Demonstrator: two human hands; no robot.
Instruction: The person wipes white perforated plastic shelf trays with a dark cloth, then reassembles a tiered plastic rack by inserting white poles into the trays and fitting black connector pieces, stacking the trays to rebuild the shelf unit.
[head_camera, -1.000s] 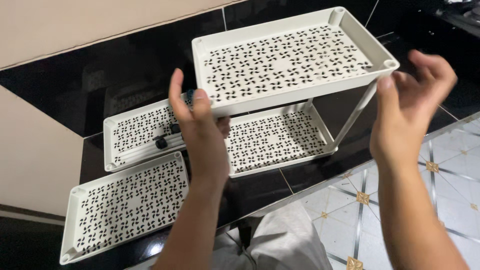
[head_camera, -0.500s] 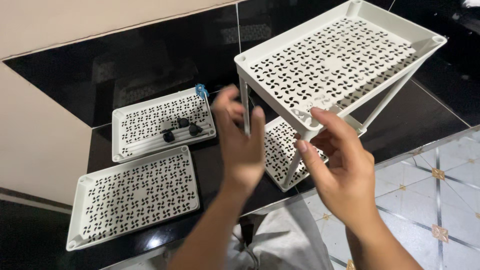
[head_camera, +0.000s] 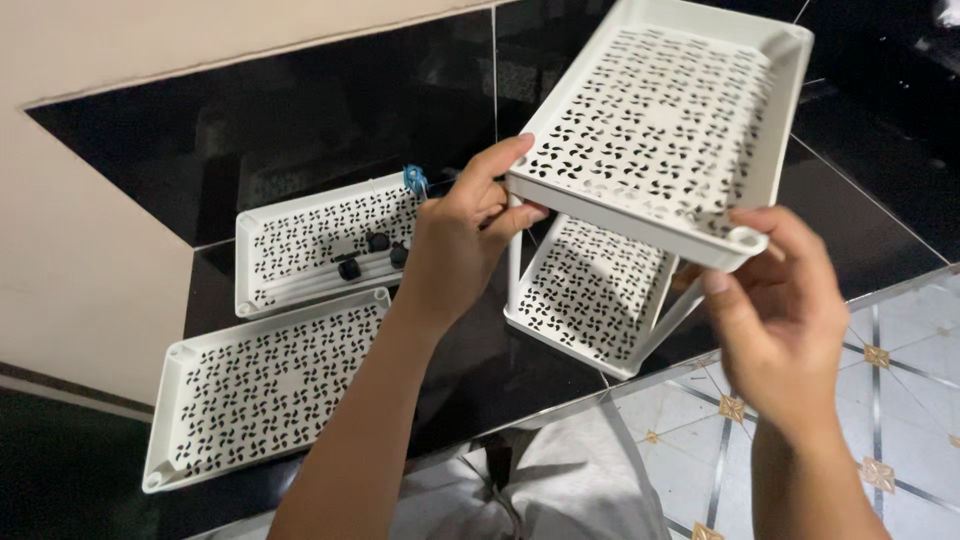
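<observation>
Tilting the two-tier white rack (head_camera: 640, 200) up from half a second ago, the left hand (head_camera: 455, 245) now pinches the upper tray's near corner; the right hand (head_camera: 785, 310) curls closed on the other corner; two loose trays (head_camera: 270, 385) lie flat, leftward, on the black floor (head_camera: 300, 130).

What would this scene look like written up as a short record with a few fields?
Setting: glossy black floor with a beige band, patterned light tiles at right
Left hand: grips a corner of the upper tray of the two-tier white rack
Right hand: holds the near corner of the same tray
Rack: tilted, two perforated trays joined by white posts
Loose trays: near tray bare; far tray holds small black caster wheels
Also: a small blue item at the far tray's edge
</observation>
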